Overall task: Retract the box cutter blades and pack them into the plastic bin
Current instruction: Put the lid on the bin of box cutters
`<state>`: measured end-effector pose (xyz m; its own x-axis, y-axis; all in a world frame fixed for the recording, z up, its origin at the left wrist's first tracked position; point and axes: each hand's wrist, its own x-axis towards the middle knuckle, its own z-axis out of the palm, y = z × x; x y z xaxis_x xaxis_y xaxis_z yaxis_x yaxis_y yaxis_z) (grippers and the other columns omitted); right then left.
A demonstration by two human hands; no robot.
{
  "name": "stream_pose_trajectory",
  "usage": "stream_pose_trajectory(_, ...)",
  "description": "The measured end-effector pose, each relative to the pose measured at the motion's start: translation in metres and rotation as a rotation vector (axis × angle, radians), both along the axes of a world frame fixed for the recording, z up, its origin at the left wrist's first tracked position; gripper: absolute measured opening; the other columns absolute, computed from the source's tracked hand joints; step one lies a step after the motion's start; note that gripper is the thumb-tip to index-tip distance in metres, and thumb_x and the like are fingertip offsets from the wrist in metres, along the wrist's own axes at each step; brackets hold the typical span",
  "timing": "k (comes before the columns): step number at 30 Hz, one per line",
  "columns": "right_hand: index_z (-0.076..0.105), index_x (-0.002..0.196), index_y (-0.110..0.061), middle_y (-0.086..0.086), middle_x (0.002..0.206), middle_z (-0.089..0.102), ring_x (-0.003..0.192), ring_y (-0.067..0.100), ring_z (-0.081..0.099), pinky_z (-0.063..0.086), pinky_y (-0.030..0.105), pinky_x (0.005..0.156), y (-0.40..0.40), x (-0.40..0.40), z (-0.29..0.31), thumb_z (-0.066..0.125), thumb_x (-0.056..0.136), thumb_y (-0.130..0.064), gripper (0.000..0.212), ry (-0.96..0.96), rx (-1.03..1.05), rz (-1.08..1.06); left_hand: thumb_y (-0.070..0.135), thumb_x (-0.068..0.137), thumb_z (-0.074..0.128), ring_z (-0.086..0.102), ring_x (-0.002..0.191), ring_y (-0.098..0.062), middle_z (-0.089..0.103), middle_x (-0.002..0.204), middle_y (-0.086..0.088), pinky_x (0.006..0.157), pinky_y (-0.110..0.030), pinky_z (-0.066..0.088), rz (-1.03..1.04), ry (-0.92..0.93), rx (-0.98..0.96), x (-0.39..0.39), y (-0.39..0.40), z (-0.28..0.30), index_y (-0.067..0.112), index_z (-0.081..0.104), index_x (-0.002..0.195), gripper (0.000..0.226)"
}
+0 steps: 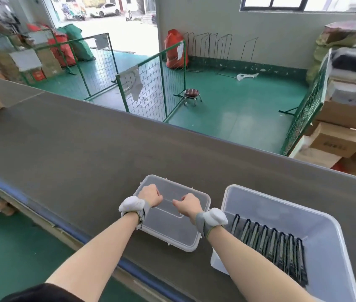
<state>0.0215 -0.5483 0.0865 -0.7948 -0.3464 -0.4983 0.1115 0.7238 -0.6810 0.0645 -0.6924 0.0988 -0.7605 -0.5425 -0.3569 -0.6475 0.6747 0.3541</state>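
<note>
Both hands, left [150, 194] and right [187, 204], rest fisted on the lid [170, 223]; box cutters [268, 243] stand side by side in the bin [316, 216].

We saw broad bare room on the grey table [85, 144] toward its far edge and left end. Near its front edge, the lid [172, 223] and the plastic bin [281, 205] stood just beside each other, blocking that stretch.
</note>
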Motion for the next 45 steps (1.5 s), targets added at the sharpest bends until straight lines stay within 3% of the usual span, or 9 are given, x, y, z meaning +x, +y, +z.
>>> stream_pose_trajectory(4,0.042,0.136,0.005,0.017,0.135,0.06,0.124,0.034,0.059,0.049,0.037,0.102,-0.01,-0.002,-0.034,0.062,0.089,-0.044,0.071,-0.118,0.154,-0.144,0.033,0.09,0.06,0.059,0.116,-0.031,0.062,0.122,-0.011,0.091,-0.033,0.046,0.021,-0.071,0.046,0.007,-0.042,-0.034,0.01,0.053,0.121,0.039)
stream_pose_trajectory(8,0.027,0.145,0.007,0.022,0.142,0.05,0.129,0.036,0.054,0.044,0.039,0.107,-0.007,-0.01,-0.066,0.06,0.088,-0.055,0.091,-0.121,0.294,-0.297,0.038,0.086,0.066,0.055,0.121,-0.03,0.057,0.131,-0.012,0.098,-0.034,0.045,-0.001,-0.064,0.071,0.004,-0.081,-0.072,0.011,0.045,0.133,0.058)
stream_pose_trajectory(11,0.003,0.156,0.004,0.029,0.155,0.029,0.14,0.038,0.041,0.03,0.042,0.115,0.0,-0.009,-0.074,0.062,0.086,-0.06,0.112,-0.162,0.314,-0.375,0.039,0.084,0.068,0.051,0.127,-0.034,0.049,0.14,-0.014,0.105,-0.038,0.042,0.01,-0.043,0.121,0.002,-0.098,-0.091,0.011,0.033,0.145,0.075)
stream_pose_trajectory(13,0.001,0.157,-0.002,0.028,0.156,0.026,0.141,0.04,0.038,0.029,0.046,0.117,0.001,-0.01,-0.087,0.067,0.081,-0.064,0.119,-0.183,0.289,-0.424,0.039,0.085,0.068,0.05,0.127,-0.037,0.045,0.141,-0.017,0.105,-0.04,0.042,0.013,-0.05,0.153,-0.004,-0.106,-0.105,0.013,0.025,0.149,0.081)
stream_pose_trajectory(19,0.016,0.156,-0.011,0.019,0.15,0.044,0.133,0.039,0.049,0.04,0.047,0.111,-0.003,-0.004,-0.109,0.067,0.072,-0.069,0.115,-0.177,0.267,-0.452,0.046,0.087,0.063,0.042,0.132,-0.04,0.039,0.144,-0.022,0.106,-0.044,0.038,0.0,-0.145,0.132,-0.014,-0.106,-0.129,0.017,0.012,0.154,0.089)
stream_pose_trajectory(22,0.015,0.157,-0.007,0.017,0.15,0.047,0.135,0.036,0.049,0.041,0.044,0.111,-0.003,-0.009,-0.103,0.069,0.076,-0.064,0.113,-0.18,0.24,-0.44,0.045,0.088,0.063,0.043,0.131,-0.04,0.044,0.142,-0.02,0.105,-0.045,0.039,0.044,-0.109,0.093,-0.02,-0.104,-0.127,0.011,0.021,0.151,0.083)
stream_pose_trajectory(28,0.021,0.155,-0.008,0.016,0.144,0.053,0.13,0.037,0.053,0.043,0.042,0.107,-0.003,-0.022,-0.075,0.063,0.07,-0.073,0.115,-0.114,0.268,-0.418,0.038,0.086,0.069,0.051,0.122,-0.038,0.041,0.14,-0.016,0.103,-0.045,0.042,0.076,0.089,0.12,-0.021,-0.117,-0.114,0.004,0.035,0.143,0.075)
stream_pose_trajectory(40,0.024,0.155,-0.015,0.017,0.148,0.048,0.137,0.043,0.04,0.036,0.047,0.112,-0.003,-0.074,0.069,0.062,0.075,-0.073,0.106,0.228,0.168,-0.309,0.039,0.091,0.063,0.05,0.127,-0.038,0.047,0.14,-0.017,0.103,-0.043,0.04,0.166,0.405,0.06,-0.053,-0.114,0.021,0.004,0.041,0.141,0.065)
stream_pose_trajectory(45,0.028,0.153,-0.012,0.012,0.146,0.052,0.134,0.037,0.049,0.041,0.043,0.11,0.058,-0.088,0.116,0.064,0.076,-0.072,0.103,0.285,0.138,-0.326,0.04,0.092,0.062,0.051,0.126,-0.037,0.05,0.137,-0.017,0.102,-0.042,0.041,0.105,0.475,0.051,-0.066,-0.062,0.069,0.005,0.042,0.14,0.063)
